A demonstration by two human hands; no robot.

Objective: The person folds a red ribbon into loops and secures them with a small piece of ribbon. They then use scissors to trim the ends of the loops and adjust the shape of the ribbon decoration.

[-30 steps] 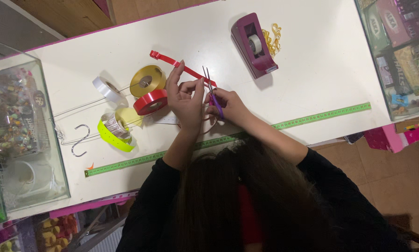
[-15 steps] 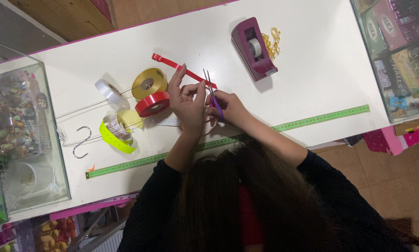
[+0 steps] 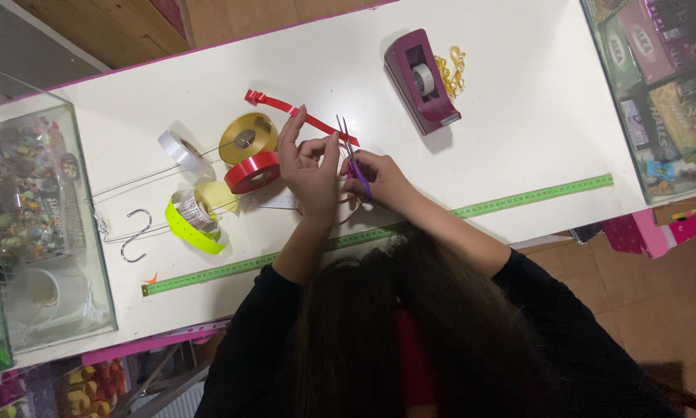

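Nearest the camera, the person's dark hair and black sleeves fill the lower middle. Just beyond, a green measuring tape (image 3: pixel 518 199) runs along the white worktop (image 3: pixel 534 116), close to its near edge.

The left hand (image 3: pixel 309 166) has thumb and forefinger pinched together on a red ribbon strip (image 3: pixel 305 118), other fingers raised. The right hand (image 3: pixel 379 179) is closed around the purple handles of the scissors (image 3: pixel 350 151), whose blades point away and meet the strip; whether they are parted is hard to tell.

Left of the hands lie a red ribbon spool (image 3: pixel 252 172), a gold spool (image 3: pixel 248 138), a white spool (image 3: pixel 180 150), a neon yellow roll (image 3: pixel 195 220) and a metal hook (image 3: pixel 133 236). Farther off stands a maroon tape dispenser (image 3: pixel 423 81) with curled gold ribbon (image 3: pixel 452 71) beside it.

A glass case (image 3: pixel 38 232) of colourful packages borders the left edge, boxed goods (image 3: pixel 658 85) the right. Bare worktop lies open right of the dispenser.
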